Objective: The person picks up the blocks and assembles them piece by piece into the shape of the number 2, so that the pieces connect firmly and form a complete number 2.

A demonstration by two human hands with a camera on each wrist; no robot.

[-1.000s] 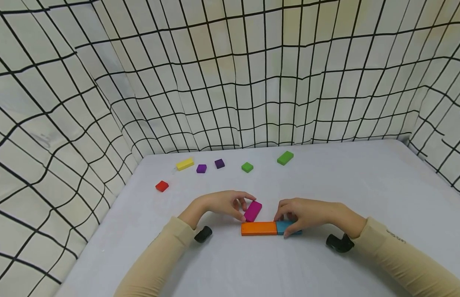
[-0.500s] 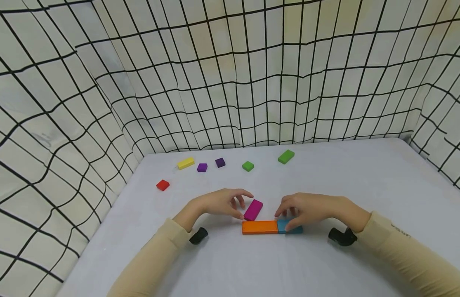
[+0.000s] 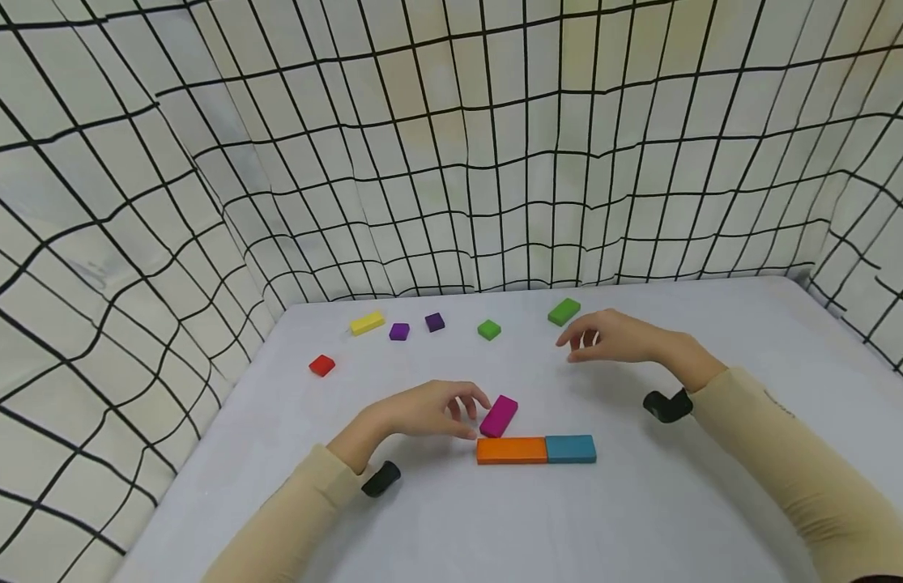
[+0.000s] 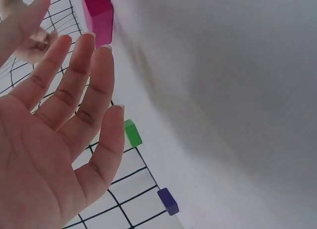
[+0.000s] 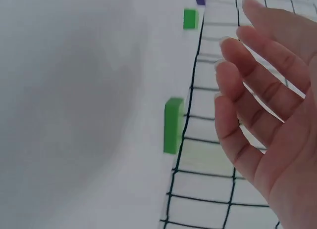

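An orange block [image 3: 512,451] and a blue block [image 3: 571,448] lie end to end in a row, nearest the person. Behind the orange one a magenta block [image 3: 499,416] rests at a slant. My left hand [image 3: 422,410] hovers just left of the magenta block, fingers loosely bent and holding nothing; the left wrist view shows its bare palm and the magenta block [image 4: 100,19] past the fingertips. My right hand [image 3: 615,336] is over the table in front of the long green block [image 3: 564,312], with relaxed fingers and nothing in them, as the right wrist view confirms.
Along the back lie a yellow block [image 3: 367,323], a purple block [image 3: 399,331], a dark purple block [image 3: 435,322] and a small green block [image 3: 489,329]. A red block [image 3: 322,365] sits at the left. Black netting over white sheeting [image 3: 509,186] encloses the table.
My right hand has let go of the blue block and moved away toward the back, near the long green block. The left hand has drawn slightly left from the magenta block.
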